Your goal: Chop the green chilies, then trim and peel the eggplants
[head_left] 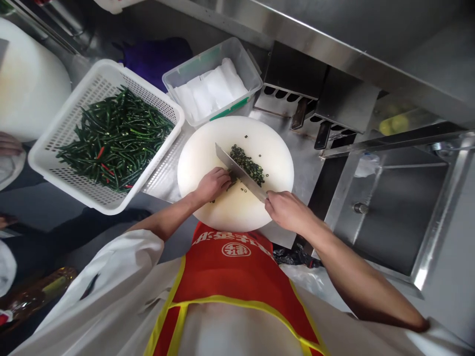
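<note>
A round white cutting board point(200, 153) lies in front of me. My right hand point(285, 210) is closed round the handle end of a cleaver point(243, 173), whose wide blade slants across the board to the upper left. My left hand point(214, 185) is curled, its fingertips pressing green chili peppers point(232, 179) against the board close to the blade; the fingers partly hide them. Beyond the blade lies a heap of chopped green chili point(248, 165), with a few loose rings scattered around it.
A white perforated basket point(74, 173) of whole green chilies and a few red ones stands at the left. Behind the board is a clear plastic box point(218, 113) with white paper. Knife racks point(297, 74) stand at the back, a steel sink point(401, 212) at the right. Another person's hand point(9, 144) shows at the left edge.
</note>
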`<state>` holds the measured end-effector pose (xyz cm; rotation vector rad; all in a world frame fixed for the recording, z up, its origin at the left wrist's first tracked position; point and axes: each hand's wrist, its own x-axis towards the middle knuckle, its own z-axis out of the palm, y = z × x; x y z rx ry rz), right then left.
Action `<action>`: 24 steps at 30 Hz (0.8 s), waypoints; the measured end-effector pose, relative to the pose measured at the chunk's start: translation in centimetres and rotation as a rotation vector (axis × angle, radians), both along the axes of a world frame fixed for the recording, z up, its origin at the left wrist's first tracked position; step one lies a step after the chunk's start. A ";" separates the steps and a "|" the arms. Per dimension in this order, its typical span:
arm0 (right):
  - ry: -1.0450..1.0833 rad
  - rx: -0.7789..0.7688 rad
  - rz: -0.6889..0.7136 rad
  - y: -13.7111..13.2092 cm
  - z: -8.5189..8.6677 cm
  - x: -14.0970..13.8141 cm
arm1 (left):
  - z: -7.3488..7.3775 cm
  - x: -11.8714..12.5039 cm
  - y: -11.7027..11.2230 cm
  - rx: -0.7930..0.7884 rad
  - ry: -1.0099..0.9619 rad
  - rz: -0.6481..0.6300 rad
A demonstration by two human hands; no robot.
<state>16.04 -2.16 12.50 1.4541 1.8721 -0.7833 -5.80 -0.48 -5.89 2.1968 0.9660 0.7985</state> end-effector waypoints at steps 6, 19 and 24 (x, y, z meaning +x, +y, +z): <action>0.011 0.046 -0.016 1.6 -1.8 -1.6 | 0.2 0.1 0.1 0.027 0.009 -0.016; -0.013 0.056 -0.023 0.9 -3.0 -2.2 | 0.2 0.1 0.1 0.048 -0.034 -0.021; 0.011 0.070 -0.008 1.6 0.2 -1.2 | 0.7 -0.2 -0.5 0.063 0.010 -0.025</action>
